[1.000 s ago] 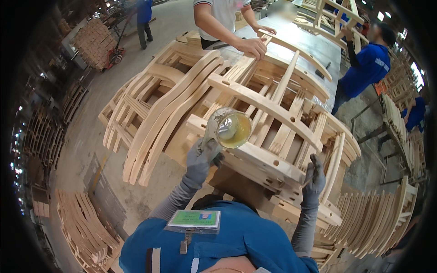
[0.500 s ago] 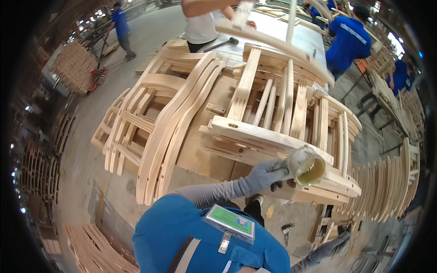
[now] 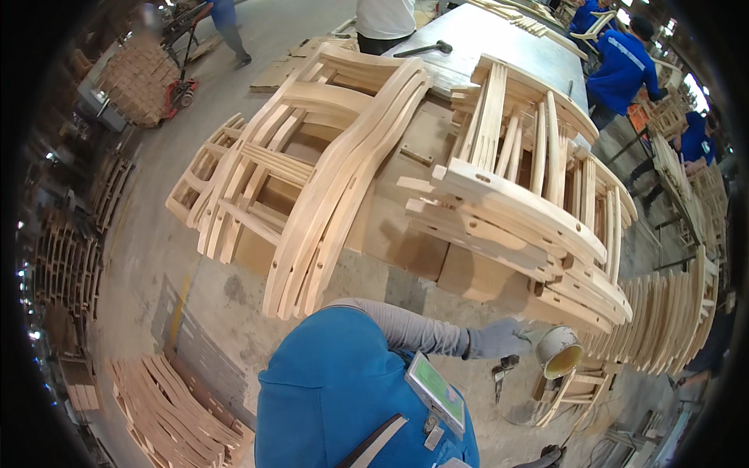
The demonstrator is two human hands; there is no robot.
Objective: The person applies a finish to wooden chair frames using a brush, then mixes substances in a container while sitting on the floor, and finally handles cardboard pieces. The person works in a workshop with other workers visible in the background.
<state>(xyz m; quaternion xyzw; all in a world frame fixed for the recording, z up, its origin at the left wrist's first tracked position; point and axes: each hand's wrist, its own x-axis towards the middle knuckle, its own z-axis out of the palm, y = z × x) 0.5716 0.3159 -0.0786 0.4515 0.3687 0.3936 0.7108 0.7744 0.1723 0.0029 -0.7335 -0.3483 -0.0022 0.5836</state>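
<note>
My left hand (image 3: 498, 338), in a grey glove and grey sleeve, reaches out to the right and grips a small white pot (image 3: 559, 352) with yellowish glue inside. The pot hangs tilted just below the lower edge of a stack of pale wooden chair frames (image 3: 515, 203) lying on a workbench (image 3: 406, 234). Only a dark gloved tip of my right hand (image 3: 549, 455) shows at the bottom edge, and its fingers are hidden. A green badge (image 3: 437, 390) is clipped to my blue shirt.
Curved chair-back assemblies (image 3: 328, 171) lean on the bench's left side. A hammer (image 3: 425, 48) lies on the far grey table. Workers in blue (image 3: 624, 66) and one person in white (image 3: 386, 19) stand beyond. Bent wood parts are piled at the lower left (image 3: 172, 413) and the right (image 3: 671, 320).
My left hand has carried the glue pot from the top of the frames down and to the right, below the stack's edge. My view has swung leftward, and my right hand has dropped almost out of sight.
</note>
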